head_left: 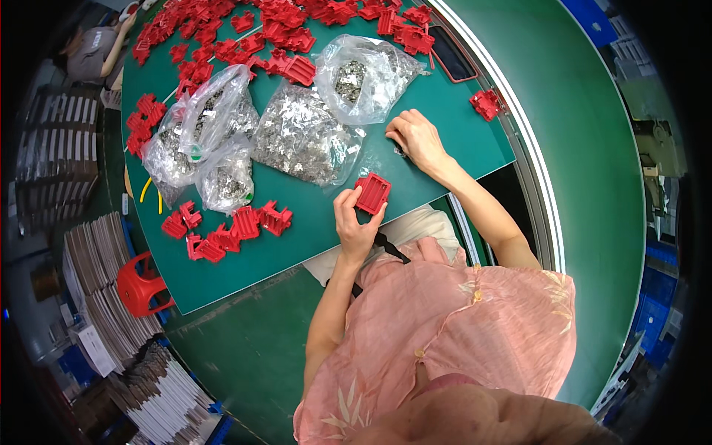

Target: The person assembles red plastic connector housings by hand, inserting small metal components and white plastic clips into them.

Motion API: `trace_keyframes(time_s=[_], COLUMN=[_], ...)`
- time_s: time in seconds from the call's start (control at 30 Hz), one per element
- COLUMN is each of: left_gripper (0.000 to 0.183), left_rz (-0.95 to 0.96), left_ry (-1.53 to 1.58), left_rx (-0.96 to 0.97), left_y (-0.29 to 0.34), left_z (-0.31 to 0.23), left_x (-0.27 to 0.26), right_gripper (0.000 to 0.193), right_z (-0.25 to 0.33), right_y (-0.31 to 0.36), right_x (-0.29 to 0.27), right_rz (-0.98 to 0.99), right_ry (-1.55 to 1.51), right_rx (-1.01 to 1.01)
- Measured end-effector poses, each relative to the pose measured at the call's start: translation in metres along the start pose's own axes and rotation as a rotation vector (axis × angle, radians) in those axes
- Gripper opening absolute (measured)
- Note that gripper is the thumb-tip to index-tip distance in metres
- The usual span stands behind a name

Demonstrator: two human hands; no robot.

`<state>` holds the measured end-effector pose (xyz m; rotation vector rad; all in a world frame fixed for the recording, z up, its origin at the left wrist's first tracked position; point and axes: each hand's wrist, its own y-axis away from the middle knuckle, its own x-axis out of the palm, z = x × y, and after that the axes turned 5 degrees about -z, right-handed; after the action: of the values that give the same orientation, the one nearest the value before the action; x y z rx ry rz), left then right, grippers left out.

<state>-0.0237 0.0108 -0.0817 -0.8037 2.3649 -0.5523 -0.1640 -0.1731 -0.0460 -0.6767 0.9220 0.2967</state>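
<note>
My left hand (354,222) grips a red plastic housing (373,194) with ribbed slots inside, near the front edge of the green table (282,233). Up and to the right, my right hand (417,139) rests low over the tabletop with its fingers curled together. A small dark piece (399,151) shows beneath those fingers; whether they pinch it or anything else is hard to see. Closest to both hands lies a clear bag of small metal parts (308,137), with an open bag of similar parts (371,78) just behind it.
More knotted clear bags (215,130) sit to the left, beside yellow-handled pliers (150,194). Loose red housings (245,222) lie at the front left, and a large heap (274,30) covers the back. A dark phone (454,55) and a red stool (139,285) flank the table.
</note>
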Motion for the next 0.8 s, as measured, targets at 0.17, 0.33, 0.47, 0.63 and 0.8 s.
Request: trace_keyframes(time_s=[0.17, 0.33, 0.47, 0.63, 0.8], left_gripper=[0.063, 0.064, 0.063, 0.063, 0.063], left_rz=[0.007, 0.009, 0.008, 0.0, -0.004], left_ry=[0.003, 0.017, 0.017, 0.017, 0.026], left_rx=[-0.001, -0.006, -0.014, -0.014, -0.025], left_y=[-0.001, -0.002, -0.001, -0.001, 0.0], left_z=[0.002, 0.0, 0.0, 0.0, 0.0], left_x=[0.001, 0.0, 0.0, 0.001, 0.001], right_gripper=[0.007, 0.015, 0.012, 0.008, 0.011], right_z=[0.012, 0.03, 0.036, 0.032, 0.035], right_y=[0.007, 0.022, 0.03, 0.031, 0.032], right_x=[-0.021, -0.035, -0.037, -0.035, -0.024], right_rz=[0.048, 0.298, 0.251, 0.414, 0.413], right_ry=[-0.235, -0.191, -0.218, -0.122, -0.007], right_rx=[-0.021, -0.104, -0.19, -0.203, -0.265])
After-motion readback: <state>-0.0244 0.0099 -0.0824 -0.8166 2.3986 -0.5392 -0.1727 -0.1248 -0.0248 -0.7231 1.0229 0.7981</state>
